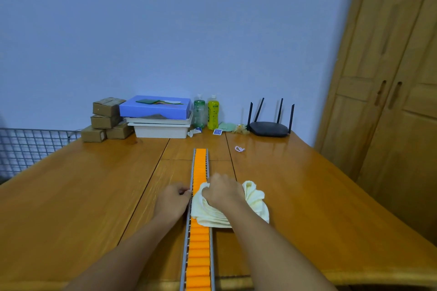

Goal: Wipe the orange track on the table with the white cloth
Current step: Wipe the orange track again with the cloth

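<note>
Fingers of the right hand [223,192] are clenched on the crumpled white cloth [254,205], pressed onto the long orange roller track [199,248]; left hand [173,199] fingers are curled against its grey rail, with a small pink loop [239,149] well beyond on the wooden table [307,196].

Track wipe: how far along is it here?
Done: right hand has the cloth bunched on the track. In hand: pressing mid-track while the left hand steadies the rail. Left: cannot tell which stretches are already wiped.

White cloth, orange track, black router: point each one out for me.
white cloth [254,198]: head view, on the bunched folds right of the right hand.
orange track [199,243]: head view, on the bare rollers near the cloth.
black router [268,128]: head view, on its body.
</note>
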Motion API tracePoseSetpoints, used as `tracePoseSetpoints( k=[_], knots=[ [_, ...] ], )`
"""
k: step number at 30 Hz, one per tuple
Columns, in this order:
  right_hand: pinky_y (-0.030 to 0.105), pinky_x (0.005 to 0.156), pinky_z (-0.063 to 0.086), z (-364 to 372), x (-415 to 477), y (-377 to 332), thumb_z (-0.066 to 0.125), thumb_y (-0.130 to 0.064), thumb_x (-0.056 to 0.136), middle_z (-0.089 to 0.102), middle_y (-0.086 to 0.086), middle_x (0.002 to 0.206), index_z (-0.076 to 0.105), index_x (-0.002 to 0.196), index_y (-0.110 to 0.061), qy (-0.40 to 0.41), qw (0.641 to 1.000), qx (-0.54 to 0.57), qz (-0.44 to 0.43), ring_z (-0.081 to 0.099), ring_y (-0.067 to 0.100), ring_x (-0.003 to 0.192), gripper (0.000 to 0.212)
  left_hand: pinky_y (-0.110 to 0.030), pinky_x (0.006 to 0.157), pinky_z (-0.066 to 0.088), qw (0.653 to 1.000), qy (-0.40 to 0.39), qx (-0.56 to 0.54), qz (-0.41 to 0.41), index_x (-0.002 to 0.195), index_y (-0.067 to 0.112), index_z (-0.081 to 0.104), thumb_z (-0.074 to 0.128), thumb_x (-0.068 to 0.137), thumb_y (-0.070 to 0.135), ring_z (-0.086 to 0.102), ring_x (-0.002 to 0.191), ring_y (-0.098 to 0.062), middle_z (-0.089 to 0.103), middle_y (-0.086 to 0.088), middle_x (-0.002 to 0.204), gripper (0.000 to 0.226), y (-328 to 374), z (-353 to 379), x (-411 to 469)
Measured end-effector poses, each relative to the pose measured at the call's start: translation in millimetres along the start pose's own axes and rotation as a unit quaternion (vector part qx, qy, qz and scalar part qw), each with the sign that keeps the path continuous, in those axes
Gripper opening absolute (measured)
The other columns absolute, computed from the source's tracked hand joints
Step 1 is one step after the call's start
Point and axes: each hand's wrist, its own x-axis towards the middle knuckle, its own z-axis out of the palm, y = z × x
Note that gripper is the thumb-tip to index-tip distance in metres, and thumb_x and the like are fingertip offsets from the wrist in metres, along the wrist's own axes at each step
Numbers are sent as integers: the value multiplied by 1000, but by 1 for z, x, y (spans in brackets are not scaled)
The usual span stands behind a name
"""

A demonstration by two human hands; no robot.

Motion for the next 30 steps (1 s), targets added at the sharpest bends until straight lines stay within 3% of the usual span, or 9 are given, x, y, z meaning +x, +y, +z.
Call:
tracePoseSetpoints(
  k=[9, 13, 16, 20, 23, 26, 30],
  knots=[
    [36, 78, 50, -5, -38, -4, 58, -31, 95, 67, 4, 113, 65, 120, -18, -2, 1000, -5, 3, 64, 28, 101, 29, -21, 60, 42, 999, -7, 27, 17, 117, 16, 75, 59, 100, 25, 63, 81, -6, 76, 1, 100, 24, 5, -11, -38],
    [32, 67, 46, -9, -59, -7, 58, -28, 93, 63, 2, 90, 60, 90, -18, -1, 1000, -15, -1, 63, 27, 85, 11, -24, 59, 44, 999, -15, 34, 24, 109, 18, 78, 59, 99, 23, 66, 76, -10, 75, 3, 88, 23, 6, -17, -56],
    [30, 60, 40, -11, -74, -8, 59, -26, 90, 54, 0, 76, 50, 74, -18, -2, 1000, -26, 0, 55, 26, 73, 21, -27, 57, 42, 998, -22, 42, 33, 89, 19, 81, 59, 98, 21, 67, 70, -18, 70, 3, 69, 24, 6, -23, -71],
    [33, 67, 46, -17, -94, -11, 59, -28, 92, 60, 3, 87, 55, 87, -16, -7, 999, -46, -13, 57, 27, 79, 14, -29, 65, 53, 998, -49, 42, 27, 104, 21, 81, 59, 99, 22, 69, 79, -13, 76, 6, 83, 23, 10, -33, -90],
    [33, 66, 46, -19, -108, -12, 59, -29, 92, 60, 2, 85, 55, 87, -16, -4, 999, -48, -15, 59, 27, 80, 14, -22, 64, 49, 997, -54, 45, 33, 112, 18, 79, 59, 100, 23, 67, 83, -6, 76, 7, 92, 24, 12, -38, -105],
    [32, 64, 45, -22, -122, -12, 59, -28, 92, 58, 1, 81, 55, 86, -16, -4, 999, -41, -9, 60, 26, 79, 14, -21, 63, 48, 996, -60, 53, 27, 113, 17, 77, 59, 100, 24, 66, 83, -6, 75, 6, 93, 24, 15, -42, -118],
    [32, 63, 44, -24, -142, -14, 60, -28, 91, 55, 0, 76, 53, 80, -17, 0, 999, -44, -8, 58, 26, 77, 17, -31, 66, 55, 996, -60, 65, 24, 112, 19, 78, 58, 100, 24, 68, 80, -12, 75, 4, 87, 24, 18, -46, -132]
  ],
)
